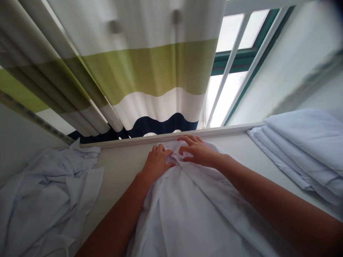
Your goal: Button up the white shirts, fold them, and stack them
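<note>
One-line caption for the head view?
Both hands, left hand and right hand, press a white cloth against the table's far edge.

Matt white cloth sheet (187, 207) creases softly; the counter (120, 167) looks smooth and matt; the striped curtain (150, 71) at 12 o'clock is woven cloth.
</note>
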{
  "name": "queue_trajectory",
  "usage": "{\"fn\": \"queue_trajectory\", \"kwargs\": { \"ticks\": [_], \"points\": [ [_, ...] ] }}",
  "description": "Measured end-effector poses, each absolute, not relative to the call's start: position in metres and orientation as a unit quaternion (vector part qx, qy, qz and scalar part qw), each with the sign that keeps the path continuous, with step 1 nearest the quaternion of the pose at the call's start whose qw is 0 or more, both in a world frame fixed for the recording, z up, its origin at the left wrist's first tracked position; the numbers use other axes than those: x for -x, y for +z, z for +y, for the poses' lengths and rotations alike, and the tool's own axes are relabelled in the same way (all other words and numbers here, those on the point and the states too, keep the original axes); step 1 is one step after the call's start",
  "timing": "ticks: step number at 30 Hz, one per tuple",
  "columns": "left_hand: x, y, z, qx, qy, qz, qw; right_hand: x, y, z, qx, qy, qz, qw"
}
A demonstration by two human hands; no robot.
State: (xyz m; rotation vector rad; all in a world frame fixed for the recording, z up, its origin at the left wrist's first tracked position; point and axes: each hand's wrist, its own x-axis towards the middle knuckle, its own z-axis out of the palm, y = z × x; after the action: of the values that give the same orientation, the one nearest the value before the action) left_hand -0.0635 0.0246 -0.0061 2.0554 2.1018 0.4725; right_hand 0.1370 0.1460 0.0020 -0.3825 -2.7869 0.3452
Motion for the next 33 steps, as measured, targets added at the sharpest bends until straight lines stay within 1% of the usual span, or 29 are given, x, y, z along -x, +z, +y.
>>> {"fn": "queue_trajectory", "kwargs": {
  "ticks": [3,5,8,12,14,20,26,29,31,33],
  "points": [
    [0.063,-0.01,0.025,-0.678,0.192,0.708,0.042,-0.134,-0.003,0.149,0.151,0.161,-0.966,0.133],
    [0.065,-0.012,0.026,-0.687,0.225,0.689,0.054,-0.134,-0.005,0.148,0.186,0.183,-0.955,0.14],
    [0.068,-0.015,0.027,-0.702,0.245,0.664,0.082,-0.134,-0.005,0.144,0.206,0.176,-0.948,0.166],
    [0.072,-0.018,0.027,-0.701,0.267,0.655,0.085,-0.129,-0.006,0.134,0.219,0.181,-0.933,0.219],
    [0.073,-0.019,0.027,-0.701,0.277,0.651,0.091,-0.123,-0.012,0.13,0.234,0.197,-0.92,0.247],
    [0.073,-0.021,0.025,-0.658,0.338,0.664,0.105,-0.114,-0.033,0.121,0.271,0.269,-0.878,0.289],
    [0.078,-0.022,0.026,-0.667,0.353,0.631,0.181,-0.126,-0.031,0.115,0.231,0.363,-0.857,0.282],
    [0.081,-0.024,0.028,-0.672,0.357,0.613,0.212,-0.129,-0.03,0.117,0.234,0.423,-0.828,0.284],
    [0.082,-0.025,0.029,-0.658,0.371,0.617,0.221,-0.128,-0.031,0.117,0.238,0.434,-0.826,0.271],
    [0.08,-0.025,0.03,-0.634,0.392,0.627,0.228,-0.125,-0.033,0.117,0.233,0.412,-0.845,0.247]
  ]
}}
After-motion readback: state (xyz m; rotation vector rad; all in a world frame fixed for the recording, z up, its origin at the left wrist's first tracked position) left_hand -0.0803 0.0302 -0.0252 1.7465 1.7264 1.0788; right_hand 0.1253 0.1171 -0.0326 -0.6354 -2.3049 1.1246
